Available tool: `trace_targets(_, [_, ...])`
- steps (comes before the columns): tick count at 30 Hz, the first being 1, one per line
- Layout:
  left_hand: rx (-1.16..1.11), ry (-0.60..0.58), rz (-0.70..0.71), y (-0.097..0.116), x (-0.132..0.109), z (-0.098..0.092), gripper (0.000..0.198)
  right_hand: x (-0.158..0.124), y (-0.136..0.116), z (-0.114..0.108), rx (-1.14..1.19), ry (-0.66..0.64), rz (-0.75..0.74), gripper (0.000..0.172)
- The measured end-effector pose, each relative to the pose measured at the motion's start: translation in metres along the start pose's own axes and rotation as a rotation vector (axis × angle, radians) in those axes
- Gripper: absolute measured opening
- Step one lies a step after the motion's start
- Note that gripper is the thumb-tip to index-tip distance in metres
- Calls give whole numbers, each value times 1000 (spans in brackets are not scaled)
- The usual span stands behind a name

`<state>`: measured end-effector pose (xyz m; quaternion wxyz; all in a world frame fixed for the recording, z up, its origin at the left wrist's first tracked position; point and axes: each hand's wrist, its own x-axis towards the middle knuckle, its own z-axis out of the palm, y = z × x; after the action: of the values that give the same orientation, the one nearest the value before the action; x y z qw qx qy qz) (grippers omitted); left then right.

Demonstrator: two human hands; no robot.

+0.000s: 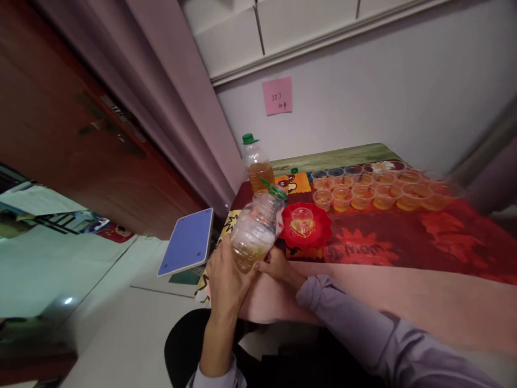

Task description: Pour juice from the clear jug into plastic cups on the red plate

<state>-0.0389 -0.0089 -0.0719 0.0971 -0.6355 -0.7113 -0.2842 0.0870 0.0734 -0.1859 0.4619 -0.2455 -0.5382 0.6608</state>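
Observation:
A large clear plastic bottle (253,229) leans to the right in both my hands, with some yellowish liquid and foam low inside. Its neck carries a green ring and a green strap. My left hand (226,275) wraps the bottle's lower left side. My right hand (277,265) grips it low on the right, fingers partly hidden behind it. Just right of the bottle, a clear plastic cup (302,220) stands on a red scalloped plate (326,233). The bottle's mouth points towards the upper right, above the plate's left side.
A second bottle (259,170) with a green cap and amber liquid stands at the back left. Rows of clear cups (361,196), many with orange-yellow contents, line the table's back right. A small green cap (294,170) lies behind. A blue stool (186,241) stands left of the table.

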Motion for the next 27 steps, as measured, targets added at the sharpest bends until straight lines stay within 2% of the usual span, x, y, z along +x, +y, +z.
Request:
trace_targets(3, [150,-52,52,12,3,-15,94,-4,-4,10,244,-80,19,84])
trace_targets(6, [242,-107,77,22,6,-23,88,-11,-15,15,371,-126,65,79])
trace_targets(17, [401,-178,97,41,14,-34,85,-24,-34,23,636,-179,208,79])
trace_targets(27, [478,-220,90,57,17,-42,75,-29,-41,24,681,-240,217,79])
